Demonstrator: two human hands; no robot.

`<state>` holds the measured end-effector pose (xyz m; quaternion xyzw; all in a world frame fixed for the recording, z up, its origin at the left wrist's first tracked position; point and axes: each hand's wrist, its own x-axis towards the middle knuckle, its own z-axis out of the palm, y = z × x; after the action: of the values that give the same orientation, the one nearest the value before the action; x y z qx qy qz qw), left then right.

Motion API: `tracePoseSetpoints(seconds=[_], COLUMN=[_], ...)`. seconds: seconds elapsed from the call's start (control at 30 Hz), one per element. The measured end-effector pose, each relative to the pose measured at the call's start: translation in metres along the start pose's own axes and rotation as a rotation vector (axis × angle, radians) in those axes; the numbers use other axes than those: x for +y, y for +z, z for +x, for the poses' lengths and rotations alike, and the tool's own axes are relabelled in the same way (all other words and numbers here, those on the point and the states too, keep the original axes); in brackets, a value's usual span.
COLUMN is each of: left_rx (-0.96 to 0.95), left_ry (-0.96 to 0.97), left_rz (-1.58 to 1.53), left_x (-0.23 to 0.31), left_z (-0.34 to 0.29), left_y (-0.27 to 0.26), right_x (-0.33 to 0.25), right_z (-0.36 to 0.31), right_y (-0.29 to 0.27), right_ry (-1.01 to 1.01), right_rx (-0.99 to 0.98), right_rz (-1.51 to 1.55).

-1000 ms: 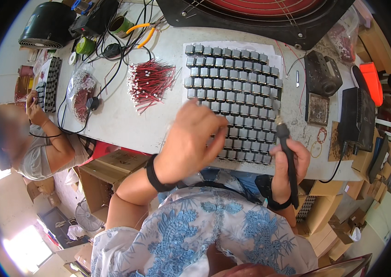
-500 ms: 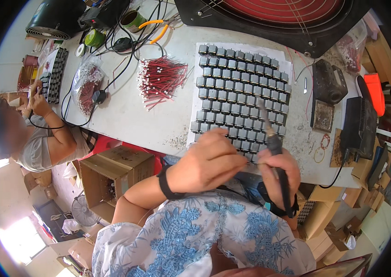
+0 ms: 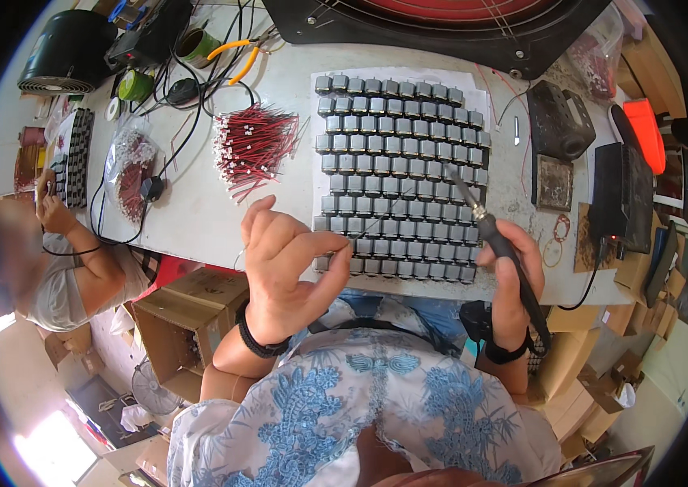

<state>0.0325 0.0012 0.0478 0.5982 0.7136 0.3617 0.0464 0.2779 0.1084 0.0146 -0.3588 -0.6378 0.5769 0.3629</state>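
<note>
Motors, small and grey, are lying in rows on a white sheet on the counter. Right hand is wrapping its fingers around a soldering iron, tip over the rows. Left hand is pinching a thin wire just beside them. Red wires are lying nearby.

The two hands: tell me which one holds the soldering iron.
The right hand holds the black-handled soldering iron, tip over the grid of small motors. The left hand only pinches a thin wire.
</note>
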Motion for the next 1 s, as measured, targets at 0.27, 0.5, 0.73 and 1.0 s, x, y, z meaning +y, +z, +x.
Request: tracePoseSetpoints(seconds=[0.27,0.5,0.73,1.0], left_rx=[-0.084,-0.086,-0.086,-0.080], left_ry=[-0.039,-0.051,-0.056,-0.076], left_rz=[-0.105,-0.151,-0.158,-0.157], left_x=[0.002,0.000,-0.001,0.000], left_z=[0.002,0.002,0.002,0.002], left_y=[0.011,0.015,0.015,0.012], right_x=[0.020,0.024,0.021,0.022], right_z=[0.003,0.003,0.003,0.004], right_y=[0.013,0.015,0.016,0.015], right_ry=[-0.094,-0.110,-0.070,-0.123], right_rx=[0.114,0.097,0.098,0.111], right_rz=[0.136,0.042,-0.007,0.044])
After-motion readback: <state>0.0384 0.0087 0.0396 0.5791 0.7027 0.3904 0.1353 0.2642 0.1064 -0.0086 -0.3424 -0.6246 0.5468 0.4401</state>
